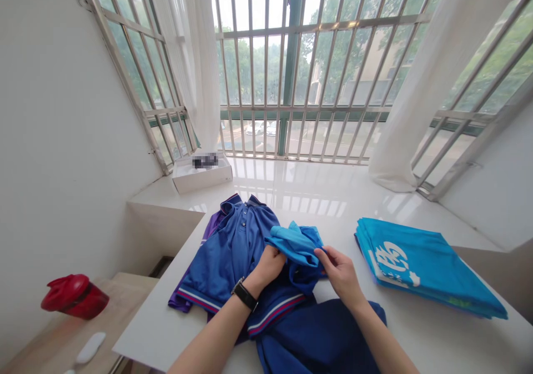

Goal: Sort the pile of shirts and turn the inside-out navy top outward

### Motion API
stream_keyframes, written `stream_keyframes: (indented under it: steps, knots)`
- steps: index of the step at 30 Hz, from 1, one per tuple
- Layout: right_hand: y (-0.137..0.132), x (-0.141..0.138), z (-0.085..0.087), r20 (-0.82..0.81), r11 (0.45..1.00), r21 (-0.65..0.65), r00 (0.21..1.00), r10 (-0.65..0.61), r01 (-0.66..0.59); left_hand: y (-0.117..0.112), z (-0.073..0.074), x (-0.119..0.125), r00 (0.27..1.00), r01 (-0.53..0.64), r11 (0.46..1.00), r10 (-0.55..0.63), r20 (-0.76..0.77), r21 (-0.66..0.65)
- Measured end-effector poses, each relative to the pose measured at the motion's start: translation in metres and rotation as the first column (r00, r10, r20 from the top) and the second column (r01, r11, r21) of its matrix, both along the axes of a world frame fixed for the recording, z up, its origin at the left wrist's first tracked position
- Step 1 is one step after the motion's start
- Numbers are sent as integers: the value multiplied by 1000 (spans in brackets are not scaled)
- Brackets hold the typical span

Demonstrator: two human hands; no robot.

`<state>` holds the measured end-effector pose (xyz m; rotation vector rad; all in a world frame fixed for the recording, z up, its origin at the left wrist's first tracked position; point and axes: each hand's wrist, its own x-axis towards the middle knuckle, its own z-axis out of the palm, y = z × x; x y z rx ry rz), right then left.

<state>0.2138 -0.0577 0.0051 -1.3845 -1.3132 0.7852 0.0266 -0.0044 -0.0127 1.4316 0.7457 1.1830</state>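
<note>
A light blue cloth garment (pixel 297 240) is bunched up between my two hands, above a dark blue polo shirt (pixel 233 246). My left hand (pixel 271 264), with a black watch on its wrist, is closed at the garment's left edge, its fingertips partly hidden by the fabric. My right hand (pixel 339 271) pinches the right edge between thumb and fingers. The polo lies spread with its collar away from me and striped trim on its hems. Purple fabric (pixel 211 227) shows from under it. Navy cloth (pixel 316 335) lies nearest me, beneath my forearms.
A folded stack of bright blue shirts (pixel 425 263) with a white print lies on the right of the white table (pixel 150 329). An open white box (pixel 202 178) stands on the windowsill. Lower left, a red container (pixel 75 296) and a white computer mouse (pixel 90 348) rest on a wooden surface.
</note>
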Motion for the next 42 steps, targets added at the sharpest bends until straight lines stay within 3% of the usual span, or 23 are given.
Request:
stream_keyframes:
  steps: [3,6,9,12,14,16,18,20,22,25,27,29,33,38,42]
  knots:
    - [5,15,-4,154,987,63,976,-154,146,9,4,-5,947,-220,955,258,192,-197]
    - [8,23,-13,345,999,-13,938,-24,30,12,11,-9,865,-243,900,369,339,-362]
    - [8,21,-18,389,994,-69,916,101,-81,5,15,-7,881,-151,915,296,370,-374]
    - [5,14,-13,303,992,35,947,108,-124,-8,17,-2,947,26,956,70,314,-293]
    - [2,10,-8,202,979,47,961,187,-200,-15,19,0,968,121,961,-59,242,-249]
    - [1,7,-3,98,958,4,954,285,-286,-19,22,0,977,143,966,-103,186,-217]
    - [0,8,-1,45,953,-14,952,303,-303,-19,26,-2,982,106,979,-75,171,-176]
    - [1,14,0,41,983,28,983,181,-182,-16,32,-5,986,52,990,-30,163,-133]
    - [3,26,0,15,994,97,999,-52,50,-10,37,-11,989,1,992,18,145,-127]
    - [8,49,3,-179,895,131,898,-401,426,0,44,-21,981,-81,976,114,159,-201]
    - [9,60,6,-303,825,78,802,-516,560,4,49,-29,958,-107,955,173,227,-276]
    - [9,65,10,-380,816,32,762,-524,577,3,55,-35,940,-76,941,178,291,-331]
    - [9,60,13,-513,855,35,743,-429,518,-4,69,-50,935,-16,924,150,322,-383]
    - [12,56,11,-522,893,84,782,-340,443,2,75,-66,951,-39,910,161,265,-413]
    - [15,59,8,-515,874,37,759,-399,484,14,71,-73,961,-146,903,225,158,-404]
